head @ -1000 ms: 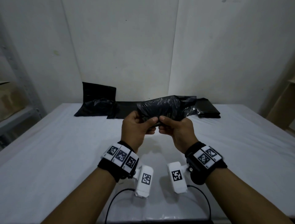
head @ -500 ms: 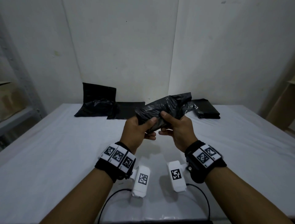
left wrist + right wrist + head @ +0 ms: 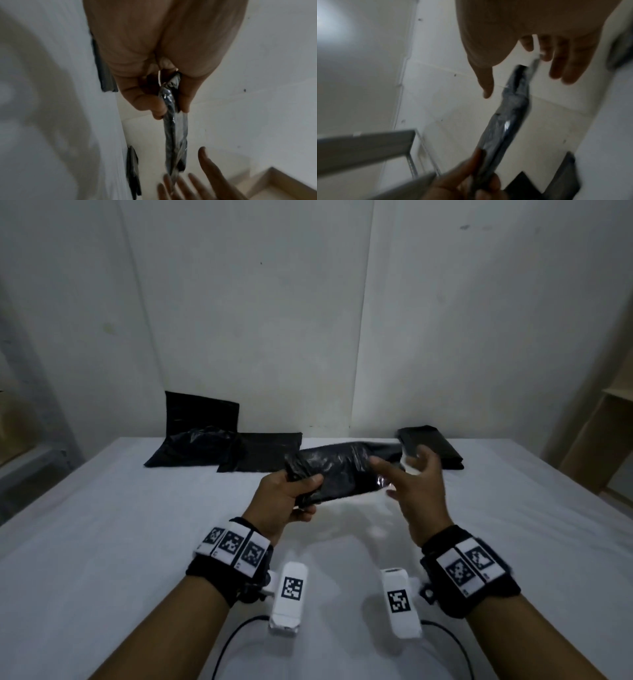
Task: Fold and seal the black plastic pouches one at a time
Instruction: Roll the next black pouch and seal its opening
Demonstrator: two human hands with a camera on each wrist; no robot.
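- The left hand (image 3: 284,501) holds one end of a black pouch (image 3: 346,470) above the table (image 3: 102,542); thumb on top, fingers curled under it.
- The left wrist view shows the grip edge-on: the thumb (image 3: 187,97) and fingers (image 3: 147,102) pinch the thin, folded pouch (image 3: 173,129) between them, and it hangs out past the fingertips.
- The right hand (image 3: 416,491) is spread wide and holds nothing; its fingers are straight and apart, at the pouch's far end.
- The right wrist view is blurred; the right hand's thumb (image 3: 485,82) and fingers (image 3: 563,65) stand on either side of the pouch (image 3: 510,115), with a pale strip at its tip close to one fingertip. Whether they touch I cannot tell.
- From the head view the pouch lies nearly level between the two hands, crinkled and shiny, clear of the table.
- Only the head view shows the rest: a heap of black pouches (image 3: 219,440) at the back left, one upright against the wall (image 3: 274,320), and a folded stack (image 3: 431,446) at the back right, behind the right hand.
- The right wrist view alone shows a grey metal shelf frame (image 3: 368,143) beside the table.
- The left wrist view shows the right hand (image 3: 202,181) entering from below, palm open.
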